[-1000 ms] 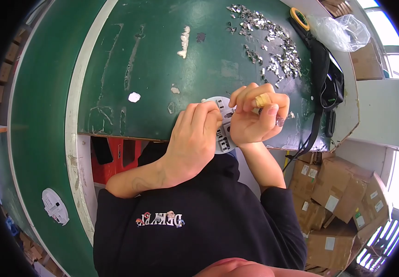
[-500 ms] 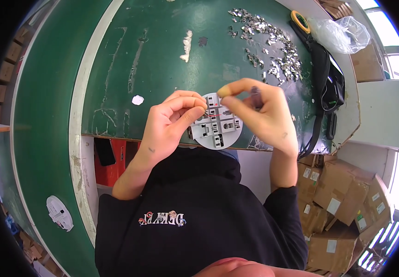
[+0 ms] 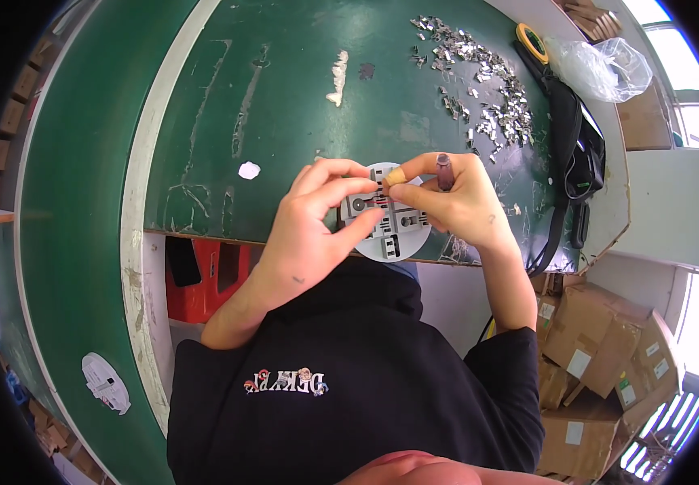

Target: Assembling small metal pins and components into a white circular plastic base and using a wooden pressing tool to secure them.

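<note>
A round light-grey plastic disc [image 3: 408,239] with slots and raised blocks lies at the bench's front edge, between my hands. My left hand [image 3: 314,220] is over its left side, thumb and fingers spread apart, fingertips at the disc's middle. My right hand [image 3: 452,200] is above the upper right part, thumb and index finger pinched together. Whatever lies in that pinch is too small to make out. A yellowish cover [image 3: 395,175] sits on the index fingertip, and a dark purple band [image 3: 445,172] wraps another part of the finger. Small red bits show on the disc near my left fingertips.
Many small metal clips [image 3: 487,89] are scattered on the green bench [image 3: 301,105] at the far right. Beyond them are a tape roll [image 3: 532,42], a clear plastic bag [image 3: 604,69] and a black bag [image 3: 577,141]. Another disc [image 3: 107,383] lies at left; cardboard boxes [image 3: 588,323] stand right.
My left thumb and fingers have parted from a pinch. My right hand has come down closer to the disc, its thumb and index finger now pinched. The disc's visible layout looks turned.
</note>
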The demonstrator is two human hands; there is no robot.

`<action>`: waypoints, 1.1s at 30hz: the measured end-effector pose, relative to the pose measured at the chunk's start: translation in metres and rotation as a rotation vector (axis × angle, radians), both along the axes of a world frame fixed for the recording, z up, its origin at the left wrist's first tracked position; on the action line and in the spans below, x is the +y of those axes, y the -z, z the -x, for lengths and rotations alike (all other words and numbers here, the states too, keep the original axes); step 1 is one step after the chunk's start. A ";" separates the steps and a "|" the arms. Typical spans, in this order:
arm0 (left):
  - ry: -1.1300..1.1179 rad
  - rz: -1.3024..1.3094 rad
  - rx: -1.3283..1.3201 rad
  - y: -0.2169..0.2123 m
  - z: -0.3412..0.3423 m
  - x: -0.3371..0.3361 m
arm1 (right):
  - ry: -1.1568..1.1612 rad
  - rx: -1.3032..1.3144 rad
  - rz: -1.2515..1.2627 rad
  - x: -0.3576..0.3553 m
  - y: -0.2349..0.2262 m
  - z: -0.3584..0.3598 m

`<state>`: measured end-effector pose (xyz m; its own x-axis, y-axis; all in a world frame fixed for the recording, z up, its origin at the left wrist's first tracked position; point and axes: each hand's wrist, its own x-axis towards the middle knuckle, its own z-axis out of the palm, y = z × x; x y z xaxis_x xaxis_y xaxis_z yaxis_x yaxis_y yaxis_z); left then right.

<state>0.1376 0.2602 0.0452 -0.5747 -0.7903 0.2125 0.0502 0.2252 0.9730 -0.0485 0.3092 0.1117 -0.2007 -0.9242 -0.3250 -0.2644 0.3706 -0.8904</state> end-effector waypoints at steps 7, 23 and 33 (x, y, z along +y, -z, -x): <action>-0.062 0.220 -0.108 0.005 0.011 0.003 | 0.069 -0.045 -0.013 0.003 0.007 0.006; -0.118 0.347 -0.094 0.005 0.018 0.002 | 0.069 -0.160 -0.022 0.010 0.001 0.003; -0.120 0.267 -0.030 0.009 0.018 -0.005 | 0.339 0.243 0.113 -0.022 -0.016 0.094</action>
<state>0.1199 0.2549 0.0361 -0.4893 -0.7716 0.4065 -0.0202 0.4760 0.8792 -0.1422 0.2871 0.1279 -0.5570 -0.8200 -0.1319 -0.3514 0.3766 -0.8571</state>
